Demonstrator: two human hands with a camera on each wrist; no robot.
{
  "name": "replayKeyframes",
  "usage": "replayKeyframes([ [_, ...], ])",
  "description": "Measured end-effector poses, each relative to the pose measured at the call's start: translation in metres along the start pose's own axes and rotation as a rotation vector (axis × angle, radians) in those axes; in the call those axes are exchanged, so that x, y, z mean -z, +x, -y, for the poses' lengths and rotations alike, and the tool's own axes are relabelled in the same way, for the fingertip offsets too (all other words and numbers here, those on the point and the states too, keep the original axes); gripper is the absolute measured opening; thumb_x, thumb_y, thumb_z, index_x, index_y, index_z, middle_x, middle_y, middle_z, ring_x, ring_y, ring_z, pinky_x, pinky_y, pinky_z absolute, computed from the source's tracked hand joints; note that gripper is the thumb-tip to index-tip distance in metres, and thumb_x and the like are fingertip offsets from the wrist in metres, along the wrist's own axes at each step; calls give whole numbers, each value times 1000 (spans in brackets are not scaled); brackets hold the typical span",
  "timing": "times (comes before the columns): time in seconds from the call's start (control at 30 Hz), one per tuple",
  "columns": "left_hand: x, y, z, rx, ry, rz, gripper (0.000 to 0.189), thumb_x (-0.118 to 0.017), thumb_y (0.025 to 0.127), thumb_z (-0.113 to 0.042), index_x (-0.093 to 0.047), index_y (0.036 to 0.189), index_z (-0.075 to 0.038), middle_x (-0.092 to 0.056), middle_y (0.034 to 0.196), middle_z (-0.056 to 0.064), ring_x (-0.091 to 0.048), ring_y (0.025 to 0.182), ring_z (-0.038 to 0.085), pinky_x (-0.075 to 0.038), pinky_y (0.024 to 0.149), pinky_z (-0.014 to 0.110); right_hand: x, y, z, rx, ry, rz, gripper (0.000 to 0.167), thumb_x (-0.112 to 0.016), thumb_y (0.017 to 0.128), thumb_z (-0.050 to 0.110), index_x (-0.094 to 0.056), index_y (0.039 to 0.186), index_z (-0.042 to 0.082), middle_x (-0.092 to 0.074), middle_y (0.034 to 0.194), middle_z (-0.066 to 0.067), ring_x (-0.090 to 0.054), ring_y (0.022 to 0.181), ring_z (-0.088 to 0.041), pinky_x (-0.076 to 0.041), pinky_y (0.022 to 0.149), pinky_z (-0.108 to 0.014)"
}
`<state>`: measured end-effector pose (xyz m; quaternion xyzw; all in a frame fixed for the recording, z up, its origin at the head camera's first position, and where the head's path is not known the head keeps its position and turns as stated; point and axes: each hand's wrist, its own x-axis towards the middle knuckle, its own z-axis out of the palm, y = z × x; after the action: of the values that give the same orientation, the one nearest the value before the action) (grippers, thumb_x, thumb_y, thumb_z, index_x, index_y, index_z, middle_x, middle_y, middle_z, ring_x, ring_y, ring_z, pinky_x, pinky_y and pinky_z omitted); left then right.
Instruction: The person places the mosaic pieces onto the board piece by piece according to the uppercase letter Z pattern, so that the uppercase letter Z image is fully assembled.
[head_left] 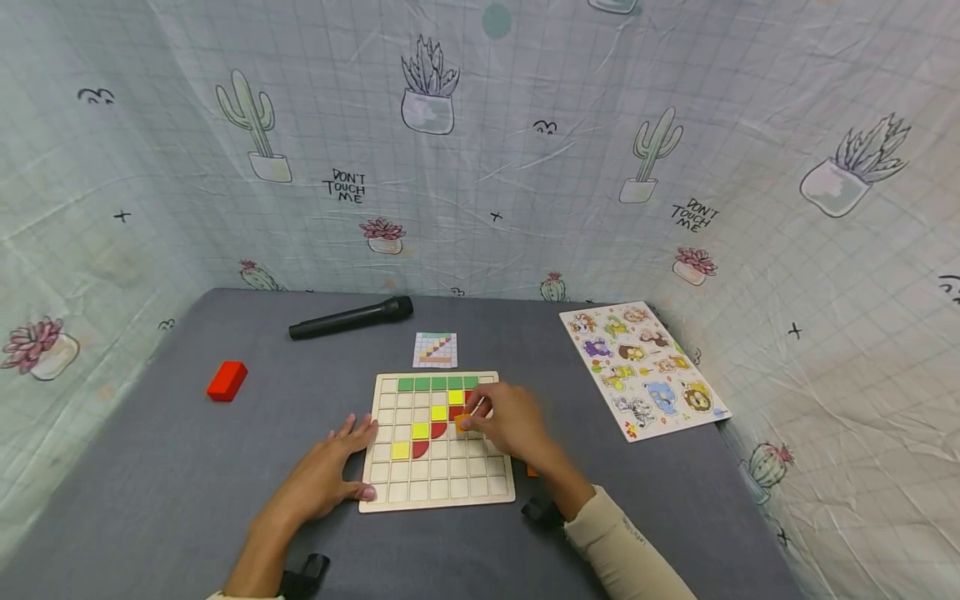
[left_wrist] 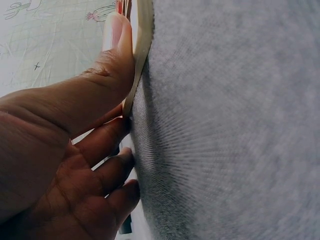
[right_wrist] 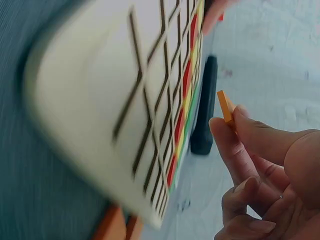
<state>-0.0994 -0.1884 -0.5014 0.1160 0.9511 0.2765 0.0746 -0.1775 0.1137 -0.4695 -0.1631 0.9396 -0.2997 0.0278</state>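
A wooden grid board [head_left: 442, 492] lies on the grey table. Green tiles [head_left: 423, 384] line its far row; yellow tiles [head_left: 421, 431] run diagonally, with red tiles [head_left: 421, 450], some round-edged, beside them. My left hand [head_left: 326, 471] rests at the board's left edge, fingers spread and thumb on the near left corner. In the left wrist view, the thumb [left_wrist: 117, 55] lies against the board's rim. Between thumb and forefinger, my right hand [head_left: 513, 421] pinches a thin orange tile [right_wrist: 225, 107] over the board's right half. The hand hides some squares there.
A small pattern card [head_left: 435, 351] lies just beyond the board, with a black microphone [head_left: 352, 317] behind it. At left sits a red block [head_left: 227, 381]. An animal picture board [head_left: 645, 371] lies at right. Orange pieces [right_wrist: 112, 226] lie beside the grid board, partly hidden.
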Motion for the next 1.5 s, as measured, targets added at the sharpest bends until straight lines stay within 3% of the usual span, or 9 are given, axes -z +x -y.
replayKeyframes([
  [0.4,0,0,1,-25,-9,-11,105,-97,67,-27,-49,157,-1,-42,167,19,-29,158,50,-29,124,71,-46,-8,52,66,39,146,24,-93,82,30,-71,80,24,-63,67,14,-54,62,-1,-42,58,-22],
  [0.7,0,0,2,-24,-6,-7,105,-97,67,-28,-50,157,-2,-42,167,19,-30,158,51,-30,124,72,-68,-5,63,83,-57,150,29,-92,83,33,-66,74,25,-57,63,14,-50,61,-4,-38,55,-25],
  [1.17,0,-1,3,-30,-20,-7,104,-96,68,-29,-49,157,-2,-42,167,19,-30,158,50,-30,123,72,-71,-6,70,129,-126,171,23,-92,84,31,-73,71,27,-59,63,17,-50,62,-3,-39,56,-26],
  [1.5,-2,1,4,-15,-10,-4,106,-97,68,-28,-48,158,-3,-40,168,18,-28,159,49,-29,125,71,-50,-13,55,96,-20,124,22,-94,82,27,-73,78,24,-60,66,15,-52,63,-1,-40,58,-22],
])
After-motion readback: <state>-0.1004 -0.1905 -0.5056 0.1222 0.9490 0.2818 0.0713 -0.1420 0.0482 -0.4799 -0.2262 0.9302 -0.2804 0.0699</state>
